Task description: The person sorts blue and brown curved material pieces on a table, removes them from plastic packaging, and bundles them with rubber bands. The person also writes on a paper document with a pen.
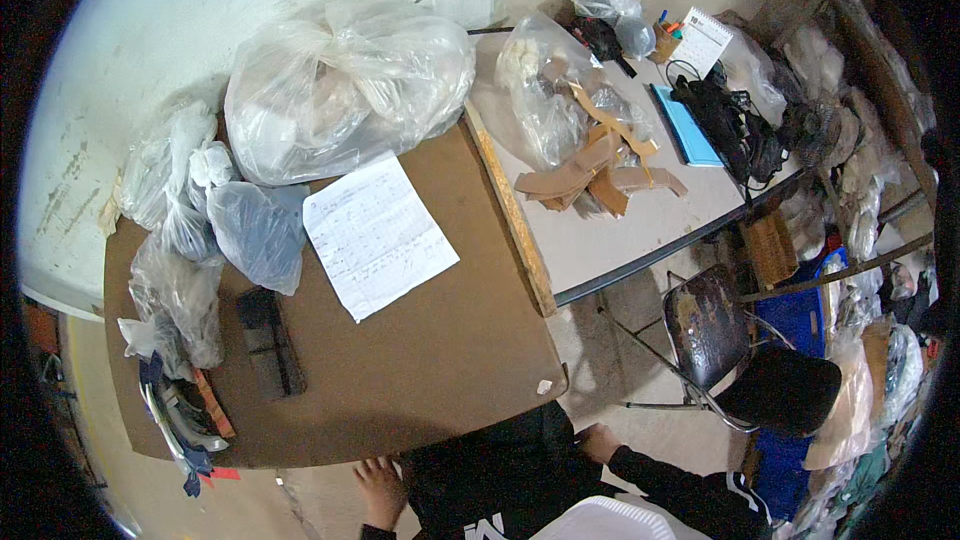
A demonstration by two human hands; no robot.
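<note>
Both hands sat low at the near edge of the brown counter (pixel 420 380), empty as far as the view showed. Left hand (pixel 380 490): fingers (pixel 372 468) loosely spread and bare, nothing held, tips just short of the counter's front edge. Right hand (pixel 598 440): fingers curled loosely, resting by the dark sweatshirt (pixel 490 470), off the counter's near-right corner (grip on the cloth can't be told from here).

Nearest loose item to either set of fingers: the small white scrap (pixel 545 386) at the counter's corner, ahead and slightly left of the right fingers, ahead-right of the left. Right hand was nearer.

Farther ahead of the left fingers:
- dark flat block (pixel 270 340), long axis running away from the fingers, tilted slightly left
- handwritten paper sheet (pixel 378 236), beyond the block, skewed, corner pointing back toward the fingers
- big clear plastic bag (pixel 345 90) past the sheet, smaller bags to its left

Well ahead-right of the right fingers: tan cardboard strips (pixel 600 175) on the grey counter (pixel 620 230). Folding chair (pixel 715 335) just right of them.
</note>
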